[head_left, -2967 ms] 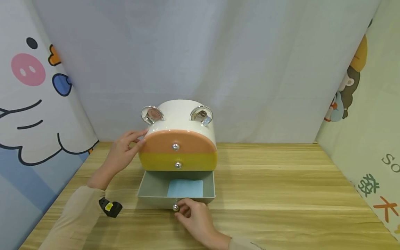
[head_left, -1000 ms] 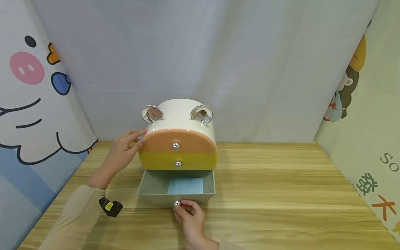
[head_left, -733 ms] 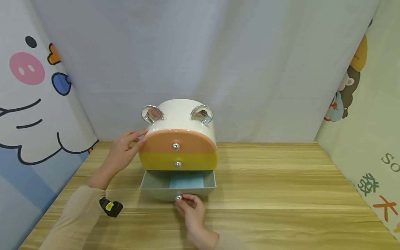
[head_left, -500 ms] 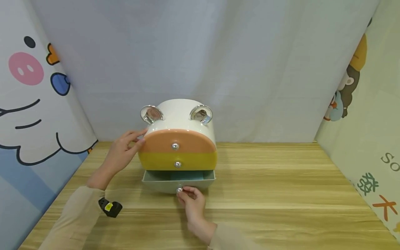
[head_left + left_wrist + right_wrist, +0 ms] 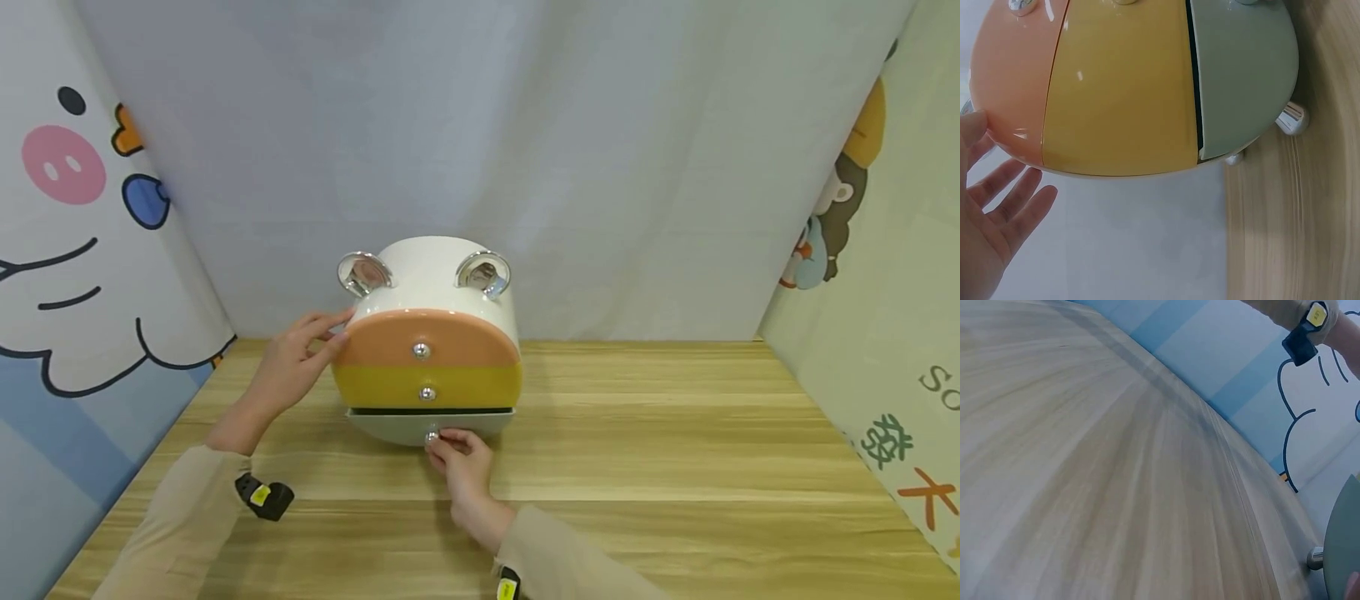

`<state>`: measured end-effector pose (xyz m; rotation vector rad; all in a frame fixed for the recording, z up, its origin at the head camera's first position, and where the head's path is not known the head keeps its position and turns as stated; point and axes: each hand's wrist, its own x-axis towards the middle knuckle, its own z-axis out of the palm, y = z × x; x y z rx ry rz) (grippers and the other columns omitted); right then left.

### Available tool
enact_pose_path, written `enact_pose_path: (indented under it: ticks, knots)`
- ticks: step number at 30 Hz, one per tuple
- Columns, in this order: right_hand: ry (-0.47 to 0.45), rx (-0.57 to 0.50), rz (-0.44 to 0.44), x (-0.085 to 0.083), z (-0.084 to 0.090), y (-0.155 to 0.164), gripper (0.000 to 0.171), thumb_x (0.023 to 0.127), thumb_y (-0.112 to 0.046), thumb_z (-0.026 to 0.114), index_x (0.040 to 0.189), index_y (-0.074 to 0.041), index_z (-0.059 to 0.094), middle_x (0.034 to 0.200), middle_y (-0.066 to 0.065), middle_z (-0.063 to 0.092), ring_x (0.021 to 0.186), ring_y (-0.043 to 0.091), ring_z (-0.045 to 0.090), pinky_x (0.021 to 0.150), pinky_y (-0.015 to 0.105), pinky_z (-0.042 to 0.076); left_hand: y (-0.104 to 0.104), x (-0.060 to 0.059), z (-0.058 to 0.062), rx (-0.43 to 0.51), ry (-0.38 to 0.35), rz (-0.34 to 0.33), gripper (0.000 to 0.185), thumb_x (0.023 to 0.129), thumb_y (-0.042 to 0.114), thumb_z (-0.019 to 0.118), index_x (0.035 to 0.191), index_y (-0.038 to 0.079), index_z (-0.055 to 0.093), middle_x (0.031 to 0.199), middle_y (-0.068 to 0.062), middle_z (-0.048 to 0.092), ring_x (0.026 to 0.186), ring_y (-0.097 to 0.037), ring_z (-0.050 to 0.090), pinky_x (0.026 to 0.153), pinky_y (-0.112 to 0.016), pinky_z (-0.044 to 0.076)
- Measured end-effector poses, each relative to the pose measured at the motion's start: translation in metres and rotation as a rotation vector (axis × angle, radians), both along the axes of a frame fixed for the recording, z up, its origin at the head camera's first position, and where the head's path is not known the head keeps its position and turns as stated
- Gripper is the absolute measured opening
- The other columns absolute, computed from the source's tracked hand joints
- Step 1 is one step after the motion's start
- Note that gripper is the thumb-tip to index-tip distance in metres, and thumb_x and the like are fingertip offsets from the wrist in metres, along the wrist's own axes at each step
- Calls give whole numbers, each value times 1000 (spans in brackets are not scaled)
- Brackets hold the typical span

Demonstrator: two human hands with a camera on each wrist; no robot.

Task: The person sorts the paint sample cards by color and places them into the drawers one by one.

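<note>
Wooden table (image 5: 675, 433) under both hands. Rounded white drawer box (image 5: 435, 267) just right of the left hand (image 5: 288, 367), its fingers nearly straight, fingertips resting on the box's upper left edge by the orange top drawer (image 5: 427, 337). Yellow middle drawer (image 5: 427, 387) beneath that. Grey-green bottom drawer (image 5: 390, 422) directly ahead of the right hand (image 5: 461, 467), nearly flush, only a thin dark gap above its front. Small silver knob (image 5: 431, 436) pinched between the right hand's fingertips.
</note>
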<state>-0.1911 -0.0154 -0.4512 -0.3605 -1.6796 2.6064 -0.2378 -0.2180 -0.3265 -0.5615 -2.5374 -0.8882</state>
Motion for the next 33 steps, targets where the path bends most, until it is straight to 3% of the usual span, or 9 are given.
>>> enact_pose_path:
  ticks: [9,21,28,33]
  knots:
    - [-10,19,11,-11,3,-1,18,78,6,65,93,9,56,78,7,58,68,12,61,73,31,54,-2,1,7,-5,-41,-25,39,95,25,48,129,5,51,115,-17,54,95,-31,55,71,-47,52]
    - [-42,14,-18,-9,7,-5,17,78,7,64,92,9,56,77,7,59,66,11,60,73,33,54,-2,3,10,-15,-64,-23,39,95,25,48,129,5,52,116,-17,54,97,-31,54,73,-48,51]
    - [-31,127,-22,-6,11,3,19,77,2,67,94,9,60,78,5,59,66,9,55,67,33,53,-1,2,7,-5,-39,-24,37,95,23,49,127,4,53,114,-17,55,94,-30,56,71,-46,52]
    - [-14,230,40,-6,18,29,21,78,-2,67,96,7,61,81,3,59,69,9,55,69,34,53,-1,2,6,-7,-31,-28,37,95,22,49,127,4,53,113,-17,55,94,-31,56,70,-46,52]
